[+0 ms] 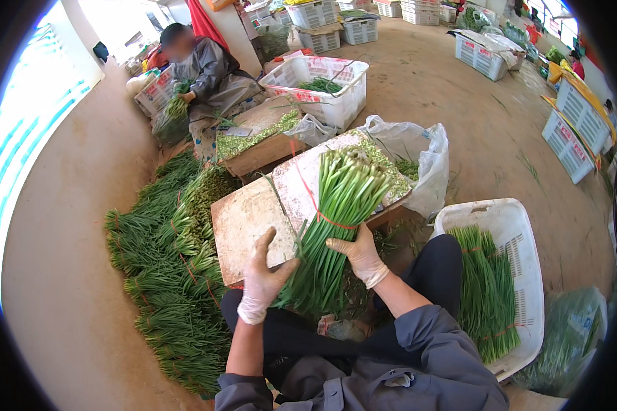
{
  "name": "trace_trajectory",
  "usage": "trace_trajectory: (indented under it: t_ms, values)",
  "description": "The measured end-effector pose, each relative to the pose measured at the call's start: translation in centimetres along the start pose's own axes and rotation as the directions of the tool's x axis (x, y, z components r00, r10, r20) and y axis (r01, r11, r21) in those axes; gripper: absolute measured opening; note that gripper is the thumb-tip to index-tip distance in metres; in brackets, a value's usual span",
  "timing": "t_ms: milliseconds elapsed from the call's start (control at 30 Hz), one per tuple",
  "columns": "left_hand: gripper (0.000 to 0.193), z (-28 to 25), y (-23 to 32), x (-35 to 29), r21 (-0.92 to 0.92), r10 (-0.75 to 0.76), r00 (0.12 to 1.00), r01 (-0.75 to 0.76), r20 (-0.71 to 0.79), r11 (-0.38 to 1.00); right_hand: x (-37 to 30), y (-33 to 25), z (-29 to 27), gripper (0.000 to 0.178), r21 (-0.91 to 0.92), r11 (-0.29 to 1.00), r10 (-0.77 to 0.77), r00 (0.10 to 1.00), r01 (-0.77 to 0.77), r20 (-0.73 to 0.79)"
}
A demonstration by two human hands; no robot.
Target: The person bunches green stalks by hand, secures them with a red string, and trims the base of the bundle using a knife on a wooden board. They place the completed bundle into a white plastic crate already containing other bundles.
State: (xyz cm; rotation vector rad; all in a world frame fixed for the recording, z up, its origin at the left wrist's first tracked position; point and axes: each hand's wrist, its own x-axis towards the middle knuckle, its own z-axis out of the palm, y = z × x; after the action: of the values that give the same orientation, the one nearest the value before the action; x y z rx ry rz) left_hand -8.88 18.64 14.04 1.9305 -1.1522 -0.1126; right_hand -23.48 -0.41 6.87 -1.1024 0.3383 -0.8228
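1. Left hand (264, 277): gloved, fingers spread, palm laid against the left side of the bundle of green stalks (336, 226) near its lower, leafy end.
2. Right hand (360, 255): gloved, curled around the right side of the same bundle, just below the red band (336, 220). The two hands cradle the bundle between them.
3. Bundle position: it lies slanted, leafy end toward the person's lap, cut ends pointing far and resting over the wooden cutting board (243, 222).
4. Handling judgement: the stalks look light, soft and flexible; loose ends would likely sag or splay. The firmest place to take hold appears to be at or beside the band, where the stalks are bound tight.
5. Near right: a white crate (521, 219) holds more tied bundles.
6. Left: heaps of tied greens (171, 274) lie on the floor.
7. Beyond the board: a white plastic bag (418, 154) and chopped trimmings.
8. Far left: another person (209, 72) sits handling greens; more white crates stand further off.
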Motion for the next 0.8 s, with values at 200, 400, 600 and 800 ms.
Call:
trace_trajectory:
  t_ms: [200,400,600,800]
  values:
    - [0.117,6.1,1.4,2.5,-0.44,-0.1,0.995,0.089,-0.002,0.894,-0.4,0.5,4.8,0.072,-0.28,0.955,-0.084,0.995,0.093,0.045]
    - [0.063,5.7,-2.7,3.7,-0.644,-0.327,0.944,0.222,-0.047,0.733,2.2,-0.4,2.9,0.085,-0.634,0.652,-0.017,0.844,0.416,0.536]
    - [0.092,-0.5,-3.7,5.5,-0.424,-0.209,0.941,0.08,-0.266,0.902,14.1,1.2,-9.1,0.063,-0.997,-0.054,0.218,0.975,0.046,0.033]
    - [0.1,-2.1,-5.1,11.0,0.634,0.328,0.936,-0.178,-0.126,0.753,16.7,5.1,-14.2,0.05,-0.986,-0.15,0.155,0.983,-0.075,-0.099]
